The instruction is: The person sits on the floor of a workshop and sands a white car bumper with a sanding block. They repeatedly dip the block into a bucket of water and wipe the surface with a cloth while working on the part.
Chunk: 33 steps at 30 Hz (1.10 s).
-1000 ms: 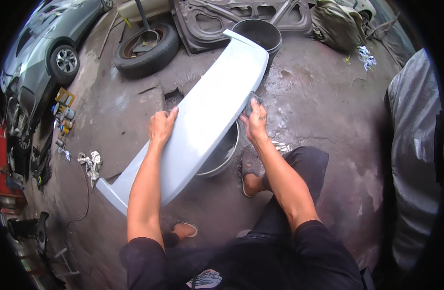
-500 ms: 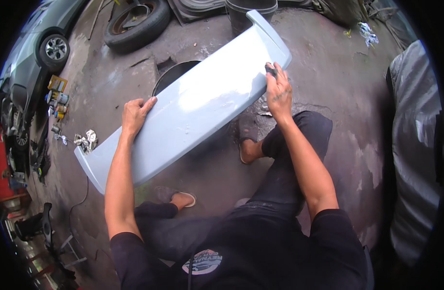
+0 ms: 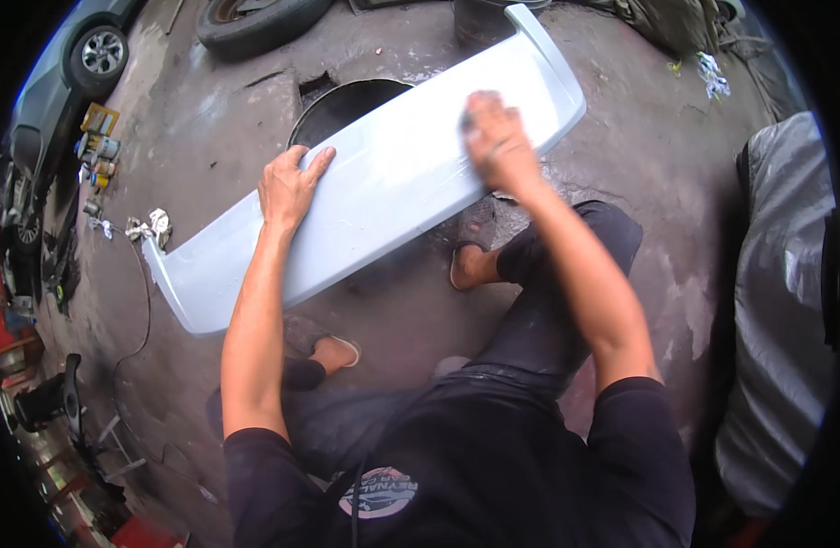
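A long, pale grey-blue car spoiler (image 3: 374, 210) lies slantwise in front of me, its right end farther away and raised into a lip. Wet-looking drops and streaks show on its glossy face. My left hand (image 3: 289, 187) grips its far edge left of the middle, fingers over the edge and thumb on top. My right hand (image 3: 502, 142), smeared by motion, presses flat on the right part of the face. Under its fingertips shows the edge of a small dark pad (image 3: 467, 121), mostly hidden by the hand.
Beneath the spoiler stands a dark round tub (image 3: 342, 108), with a black bucket (image 3: 482, 26) behind. A tyre (image 3: 260, 29) lies at the far left. Cans (image 3: 100, 146) and crumpled paper (image 3: 153, 228) sit on the floor at left. A silver cover (image 3: 785, 301) drapes something at right.
My right hand has moved left from the spoiler's near right edge onto its face. The spoiler and my left hand appear farther up and right in view.
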Available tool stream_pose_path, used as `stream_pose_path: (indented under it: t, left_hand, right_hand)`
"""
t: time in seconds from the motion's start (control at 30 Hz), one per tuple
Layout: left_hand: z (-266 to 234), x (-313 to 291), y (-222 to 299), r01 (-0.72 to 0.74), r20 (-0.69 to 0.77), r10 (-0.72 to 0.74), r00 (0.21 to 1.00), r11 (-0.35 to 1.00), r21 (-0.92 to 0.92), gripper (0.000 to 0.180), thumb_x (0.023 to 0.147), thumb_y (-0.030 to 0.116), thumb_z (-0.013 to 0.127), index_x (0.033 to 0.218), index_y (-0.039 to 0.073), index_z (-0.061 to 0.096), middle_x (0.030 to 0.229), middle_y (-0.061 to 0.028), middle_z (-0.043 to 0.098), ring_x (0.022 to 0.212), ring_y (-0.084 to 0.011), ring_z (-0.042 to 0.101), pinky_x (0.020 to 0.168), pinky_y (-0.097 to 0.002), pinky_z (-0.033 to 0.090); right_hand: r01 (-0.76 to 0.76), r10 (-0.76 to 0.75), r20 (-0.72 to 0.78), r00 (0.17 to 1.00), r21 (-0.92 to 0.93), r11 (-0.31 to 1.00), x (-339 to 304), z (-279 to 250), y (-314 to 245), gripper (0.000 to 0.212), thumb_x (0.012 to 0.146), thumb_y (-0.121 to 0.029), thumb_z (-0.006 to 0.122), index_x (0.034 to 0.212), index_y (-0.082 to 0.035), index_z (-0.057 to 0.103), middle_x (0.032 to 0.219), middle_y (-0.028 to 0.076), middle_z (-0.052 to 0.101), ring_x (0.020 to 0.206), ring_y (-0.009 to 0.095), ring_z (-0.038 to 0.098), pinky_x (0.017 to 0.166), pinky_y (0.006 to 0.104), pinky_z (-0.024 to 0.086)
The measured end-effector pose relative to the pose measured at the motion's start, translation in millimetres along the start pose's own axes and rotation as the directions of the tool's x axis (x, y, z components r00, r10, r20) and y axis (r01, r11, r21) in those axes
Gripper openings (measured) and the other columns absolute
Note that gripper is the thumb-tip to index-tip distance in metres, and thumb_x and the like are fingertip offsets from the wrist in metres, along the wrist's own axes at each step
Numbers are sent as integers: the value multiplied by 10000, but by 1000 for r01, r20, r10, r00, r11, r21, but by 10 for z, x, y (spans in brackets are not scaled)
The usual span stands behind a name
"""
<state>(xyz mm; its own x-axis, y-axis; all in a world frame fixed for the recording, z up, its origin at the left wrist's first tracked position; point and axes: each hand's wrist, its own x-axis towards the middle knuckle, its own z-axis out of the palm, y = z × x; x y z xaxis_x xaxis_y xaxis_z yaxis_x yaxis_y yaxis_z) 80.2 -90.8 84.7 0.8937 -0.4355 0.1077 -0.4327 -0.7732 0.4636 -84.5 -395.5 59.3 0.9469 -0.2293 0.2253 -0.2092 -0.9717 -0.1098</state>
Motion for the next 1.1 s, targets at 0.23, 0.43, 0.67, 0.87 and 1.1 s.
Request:
stream_pose_path:
  t: [0.23,0.43,0.67,0.87,1.1]
  left_hand:
    - [59,-21,66,72,14,-72,997,997,-30,636,881,618,694,1073,16,771,1019,-232,746,973,-410,713,866,-478,537]
    - [14,17,72,24,0,-24,1000,998,-63,603,885,594,708,1074,25,771,1019,-229,746,968,-409,712,861,-471,537]
    - [-14,14,56,94,10,-94,996,995,-24,594,888,569,714,1055,2,767,1018,-238,740,962,-422,708,855,-477,529]
    - [78,45,57,-59,-43,56,998,996,-72,586,888,540,726,1063,-18,762,1012,-235,739,942,-419,705,852,-464,531]
    - [48,30,25,16,-38,-19,999,997,-81,564,892,517,735,1052,-23,761,1008,-231,737,924,-413,705,836,-453,534]
  right_hand:
    - [279,-277,70,958,-16,960,-272,108,-1389,595,972,-141,453,1483,155,380,1566,343,381,1501,440,337,1261,525,205]
    - [130,-130,-14,991,230,964,-56,29,-291,532,1003,-215,484,1468,44,484,1587,262,408,1493,373,383,1255,492,249]
    - [52,-54,31,998,42,998,-321,8,-440,573,1023,-207,472,1518,74,413,1602,269,386,1517,396,336,1277,486,218]
    - [-217,221,-8,975,153,964,365,-260,700,529,1064,-245,423,1529,7,433,1626,192,382,1542,293,308,1288,437,202]
    - [104,-112,56,992,119,987,-73,-117,42,557,1027,-215,534,1532,-2,440,1631,196,374,1541,313,313,1278,463,226]
